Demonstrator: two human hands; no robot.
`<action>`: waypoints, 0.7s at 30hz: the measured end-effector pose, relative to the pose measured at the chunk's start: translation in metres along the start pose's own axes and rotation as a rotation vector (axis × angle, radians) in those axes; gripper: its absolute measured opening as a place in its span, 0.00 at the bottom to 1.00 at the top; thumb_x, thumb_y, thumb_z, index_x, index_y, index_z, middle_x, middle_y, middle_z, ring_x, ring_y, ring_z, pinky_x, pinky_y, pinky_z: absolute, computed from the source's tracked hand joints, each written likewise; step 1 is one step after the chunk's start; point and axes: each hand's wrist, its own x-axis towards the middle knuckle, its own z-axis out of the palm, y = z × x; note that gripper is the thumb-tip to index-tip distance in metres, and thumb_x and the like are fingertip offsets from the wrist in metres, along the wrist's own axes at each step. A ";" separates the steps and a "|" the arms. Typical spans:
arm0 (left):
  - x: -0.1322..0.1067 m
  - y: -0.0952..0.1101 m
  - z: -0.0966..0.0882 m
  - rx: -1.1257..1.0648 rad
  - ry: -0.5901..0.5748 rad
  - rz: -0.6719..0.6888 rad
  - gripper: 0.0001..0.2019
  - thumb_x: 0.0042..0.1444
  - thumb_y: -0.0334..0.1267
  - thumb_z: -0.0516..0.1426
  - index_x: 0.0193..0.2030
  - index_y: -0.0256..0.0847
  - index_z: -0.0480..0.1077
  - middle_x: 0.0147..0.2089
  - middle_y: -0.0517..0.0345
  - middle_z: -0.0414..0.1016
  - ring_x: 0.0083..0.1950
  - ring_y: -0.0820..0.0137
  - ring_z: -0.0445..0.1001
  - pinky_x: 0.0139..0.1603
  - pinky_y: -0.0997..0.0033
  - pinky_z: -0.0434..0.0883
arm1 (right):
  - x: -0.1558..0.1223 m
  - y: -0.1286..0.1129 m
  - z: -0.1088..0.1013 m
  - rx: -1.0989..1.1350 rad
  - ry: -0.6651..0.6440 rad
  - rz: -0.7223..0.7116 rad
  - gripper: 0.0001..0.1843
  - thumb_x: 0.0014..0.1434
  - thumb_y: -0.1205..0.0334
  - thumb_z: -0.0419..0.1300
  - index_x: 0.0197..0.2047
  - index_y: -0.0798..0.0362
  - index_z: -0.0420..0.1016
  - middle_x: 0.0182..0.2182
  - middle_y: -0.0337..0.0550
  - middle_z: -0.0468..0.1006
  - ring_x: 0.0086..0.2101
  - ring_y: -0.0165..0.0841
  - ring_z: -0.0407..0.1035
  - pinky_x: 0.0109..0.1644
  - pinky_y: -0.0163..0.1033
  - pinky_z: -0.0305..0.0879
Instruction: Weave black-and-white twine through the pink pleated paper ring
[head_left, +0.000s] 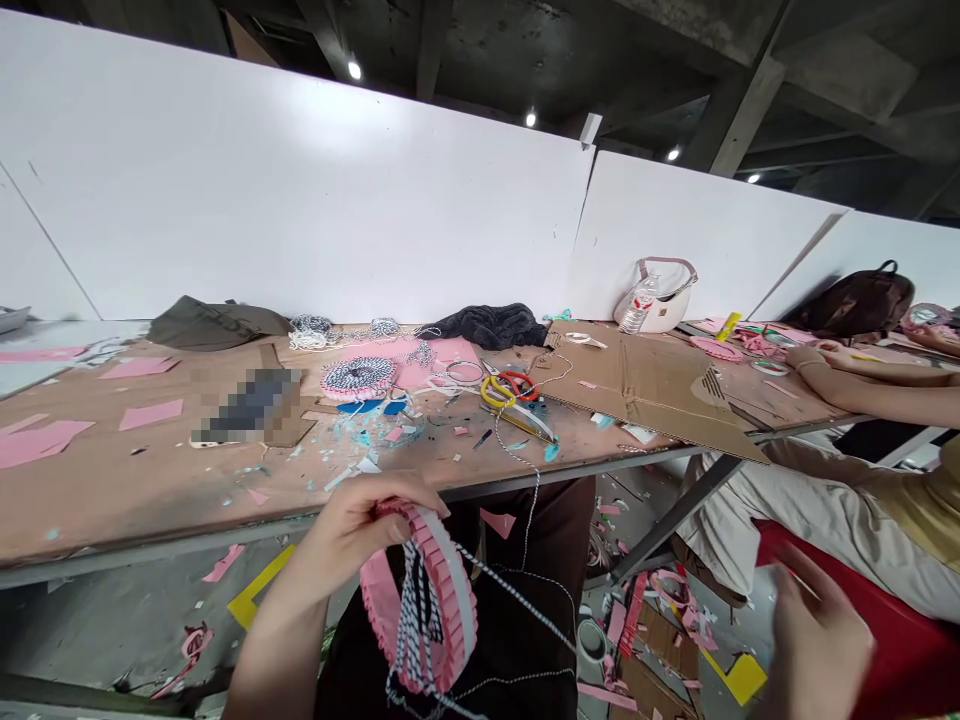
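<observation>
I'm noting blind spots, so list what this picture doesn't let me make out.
In the head view:
Right hand: blurred, so what it holds, if anything, is unclear.
Pink ring: its upper part is partly hidden by the left hand.
Dark item at left: covered by pixelation.
Bottle: label too small to read.
Co-worker: cut off by the right edge.

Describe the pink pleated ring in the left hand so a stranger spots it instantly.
Find the long brown table, then drop below its near edge to the dark trousers. There, the left hand holds the pink pleated ring. Black-and-white cords run across its hollow inside, unlike the pink-edged disc on the table, whose face is filled with a black-and-white pattern.
</observation>
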 end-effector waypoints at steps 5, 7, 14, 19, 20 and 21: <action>0.003 0.003 0.005 -0.017 -0.017 -0.036 0.13 0.58 0.49 0.64 0.37 0.42 0.85 0.32 0.49 0.85 0.30 0.65 0.79 0.29 0.73 0.73 | -0.092 -0.139 0.067 0.299 -0.858 -0.328 0.19 0.49 0.43 0.67 0.39 0.44 0.87 0.34 0.57 0.84 0.39 0.46 0.81 0.41 0.42 0.77; 0.002 0.003 0.004 -0.007 0.002 -0.035 0.16 0.58 0.52 0.63 0.37 0.42 0.84 0.32 0.49 0.85 0.29 0.66 0.80 0.28 0.74 0.73 | -0.128 -0.173 0.077 0.300 -1.173 -0.441 0.14 0.54 0.45 0.65 0.37 0.43 0.87 0.32 0.55 0.83 0.38 0.41 0.81 0.41 0.37 0.75; -0.004 0.003 -0.002 0.014 0.005 -0.039 0.18 0.58 0.54 0.62 0.37 0.40 0.84 0.32 0.47 0.85 0.31 0.65 0.80 0.31 0.72 0.74 | -0.131 -0.162 0.081 0.504 -1.294 -0.212 0.11 0.61 0.50 0.61 0.35 0.44 0.83 0.26 0.36 0.80 0.28 0.38 0.77 0.38 0.46 0.75; -0.005 -0.002 -0.008 0.022 0.053 -0.042 0.19 0.59 0.56 0.61 0.36 0.41 0.83 0.32 0.50 0.84 0.30 0.65 0.78 0.29 0.72 0.72 | -0.026 -0.072 0.055 0.279 -0.612 -0.045 0.11 0.43 0.48 0.72 0.30 0.43 0.84 0.28 0.53 0.80 0.33 0.48 0.77 0.45 0.50 0.74; -0.005 -0.003 -0.008 0.021 0.061 -0.040 0.20 0.59 0.57 0.61 0.35 0.41 0.82 0.31 0.50 0.84 0.30 0.66 0.78 0.29 0.72 0.72 | -0.007 -0.052 0.044 0.265 -0.429 0.013 0.13 0.41 0.49 0.73 0.31 0.44 0.84 0.30 0.54 0.81 0.37 0.50 0.77 0.48 0.52 0.73; -0.005 -0.003 -0.008 0.018 0.067 -0.036 0.21 0.59 0.58 0.60 0.35 0.41 0.82 0.31 0.51 0.83 0.30 0.66 0.78 0.30 0.72 0.71 | 0.009 -0.033 0.031 0.248 -0.280 0.043 0.14 0.40 0.49 0.72 0.31 0.45 0.82 0.32 0.54 0.80 0.41 0.53 0.76 0.52 0.55 0.71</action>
